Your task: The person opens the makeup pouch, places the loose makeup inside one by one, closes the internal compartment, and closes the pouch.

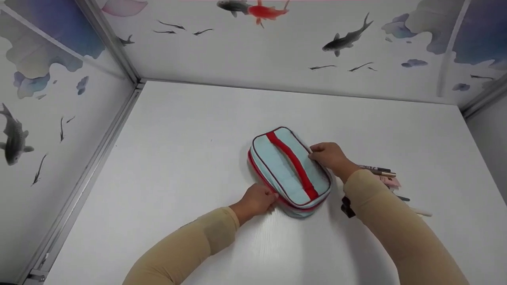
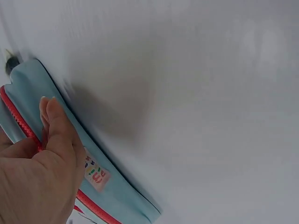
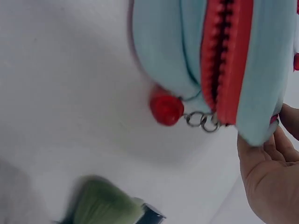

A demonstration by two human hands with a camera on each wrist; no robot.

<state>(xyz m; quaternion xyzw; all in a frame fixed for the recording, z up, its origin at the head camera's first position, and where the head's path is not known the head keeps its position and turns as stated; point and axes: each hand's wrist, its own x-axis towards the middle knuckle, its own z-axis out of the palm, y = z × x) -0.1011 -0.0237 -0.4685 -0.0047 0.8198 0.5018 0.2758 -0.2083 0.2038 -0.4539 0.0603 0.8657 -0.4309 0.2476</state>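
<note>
A light blue zip pouch (image 1: pixel 279 164) with dark red piping lies at a slant on the table, its red strap handle (image 1: pixel 291 156) facing up. At its near left side my left hand (image 1: pixel 257 199) pinches the edge along the red zipper (image 2: pixel 21 119); a small printed label (image 2: pixel 97 175) shows beside the fingers. My right hand (image 1: pixel 330 156) grips the top edge on the far right side, thumb and fingers on the fabric. In the right wrist view the zipper teeth (image 3: pixel 222 51) look closed, and a red bead (image 3: pixel 167 109) hangs from metal rings at the zipper's end.
Several slim pens (image 1: pixel 382 173), a pink packet (image 1: pixel 391 182) and a black item (image 1: pixel 347 208) lie right of the pouch, partly behind the right forearm. A green-tipped brush (image 3: pixel 105 203) shows in the right wrist view. Printed panels (image 1: pixel 269 51) wall in the white table (image 1: pixel 178 158).
</note>
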